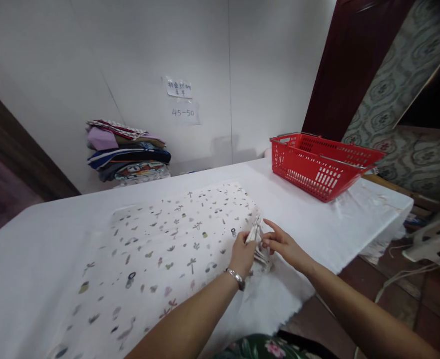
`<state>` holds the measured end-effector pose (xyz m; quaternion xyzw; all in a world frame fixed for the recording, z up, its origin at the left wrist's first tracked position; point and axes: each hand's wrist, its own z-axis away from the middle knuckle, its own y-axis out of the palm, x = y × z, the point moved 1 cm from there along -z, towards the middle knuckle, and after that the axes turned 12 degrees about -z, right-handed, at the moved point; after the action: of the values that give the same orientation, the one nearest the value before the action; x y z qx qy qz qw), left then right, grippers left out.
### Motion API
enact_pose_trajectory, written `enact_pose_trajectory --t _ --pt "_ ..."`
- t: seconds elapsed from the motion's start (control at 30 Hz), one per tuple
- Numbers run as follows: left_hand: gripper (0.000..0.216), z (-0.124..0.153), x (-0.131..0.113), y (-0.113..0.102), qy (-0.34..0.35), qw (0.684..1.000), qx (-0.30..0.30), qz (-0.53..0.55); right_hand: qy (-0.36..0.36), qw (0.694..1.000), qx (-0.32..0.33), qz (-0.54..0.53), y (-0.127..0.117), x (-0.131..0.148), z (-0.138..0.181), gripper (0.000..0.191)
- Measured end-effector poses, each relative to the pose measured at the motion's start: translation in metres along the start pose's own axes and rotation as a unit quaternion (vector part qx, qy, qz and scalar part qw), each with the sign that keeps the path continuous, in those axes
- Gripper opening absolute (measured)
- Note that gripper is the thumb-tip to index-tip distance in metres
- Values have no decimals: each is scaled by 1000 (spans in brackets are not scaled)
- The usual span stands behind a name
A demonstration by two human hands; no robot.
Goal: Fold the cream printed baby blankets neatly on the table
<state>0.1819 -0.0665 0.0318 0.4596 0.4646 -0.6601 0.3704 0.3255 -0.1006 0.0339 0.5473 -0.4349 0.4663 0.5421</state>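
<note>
A thin white cloth [182, 234] printed with small palm trees, rainbows, flamingos and leaves lies spread over the table. Its right edge is bunched into narrow gathers [256, 234]. My left hand [243, 252], with a silver bracelet on the wrist, is closed around these gathers. Just to the right is my right hand [285, 247], its index finger stretched out and the other fingertips at the bunched edge. Whether those fingertips pinch any cloth is hard to see. Loose folds of the cloth hang below both hands.
The table has a white cover [280, 209]. A red plastic basket [317, 167] with metal handles stands at the back right. Folded fabrics [130, 149] are stacked at the back left against the wall. Paper signs [182, 102] hang on the wall. A white stool [435, 244] stands at the right.
</note>
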Motion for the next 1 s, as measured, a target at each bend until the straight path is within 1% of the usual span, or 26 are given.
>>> enact_pose_trajectory --t 0.07,0.13,0.27,0.3,0.37,0.43,0.5,0.53,0.6,0.63,0.73,0.8,0.87,0.93,1.0 --pt "29 2 -2 -2 12 1000 15 -1 1 1000 3 -7 2 1 -3 71" --pt "34 5 -4 -3 37 999 26 -27 -3 1000 0 -1 3 3 -3 69" --pt "23 8 -4 0 78 994 32 -71 -12 1000 -6 14 -5 6 -3 58" --pt "23 7 -4 2 85 993 34 -80 -17 999 -21 20 -9 7 -5 54" --pt "26 6 -4 5 91 991 35 -94 -29 996 -73 35 -21 9 -18 45" --pt "29 5 -4 7 94 990 37 -102 -20 989 -139 48 -34 12 -40 39" --pt "30 4 -5 9 95 989 38 -106 38 982 -179 43 -44 14 -69 39" --pt "30 4 -6 9 96 989 38 -108 79 980 -180 32 -47 15 -85 38" --pt "30 4 -6 10 98 988 38 -115 141 978 -154 16 -50 16 -118 32" --pt "29 4 -7 9 100 987 39 -119 161 977 -137 11 -50 16 -134 28" --pt "29 4 -9 8 102 985 42 -131 192 977 -95 -2 -44 12 -177 18" --pt "30 6 -12 5 102 984 49 -139 205 976 -74 -12 -38 9 -202 17" --pt "32 9 -14 2 90 983 71 -141 210 976 -60 -17 -34 7 -224 18" --pt "34 12 -16 -2 70 983 106 -132 202 978 -53 -17 -32 6 -243 17" --pt "34 13 -17 -8 70 982 120 -125 181 982 -51 -13 -33 6 -259 16"
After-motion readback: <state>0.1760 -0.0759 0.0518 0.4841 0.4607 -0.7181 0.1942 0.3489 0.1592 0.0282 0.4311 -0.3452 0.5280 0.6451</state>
